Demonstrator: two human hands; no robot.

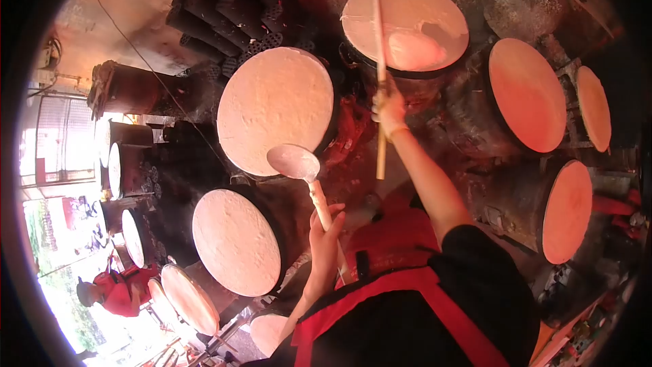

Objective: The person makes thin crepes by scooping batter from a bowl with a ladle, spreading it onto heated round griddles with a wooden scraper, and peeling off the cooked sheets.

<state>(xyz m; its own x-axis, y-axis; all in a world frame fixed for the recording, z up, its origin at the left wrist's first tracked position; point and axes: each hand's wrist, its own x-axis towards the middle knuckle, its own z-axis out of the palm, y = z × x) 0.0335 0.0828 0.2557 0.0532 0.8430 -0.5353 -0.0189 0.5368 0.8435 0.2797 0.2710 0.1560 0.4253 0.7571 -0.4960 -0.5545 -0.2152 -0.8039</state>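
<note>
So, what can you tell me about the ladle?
The ladle has a wide, round bowl, pale and smeared-looking inside, on a long, light handle that looks wooden and uneven near the bowl. The left hand holds the handle. It slants up and leftward in the picture, the bowl overlapping the lower edge of a large pale disc; whether they touch, I cannot tell. How much the bowl holds is unclear.

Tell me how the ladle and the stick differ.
The ladle ends in a rounded bowl; the stick is plain and straight. The ladle slants across the view; the stick runs nearly vertical. The left hand holds the ladle, the right hand the stick. Each is held one-handed.
</note>
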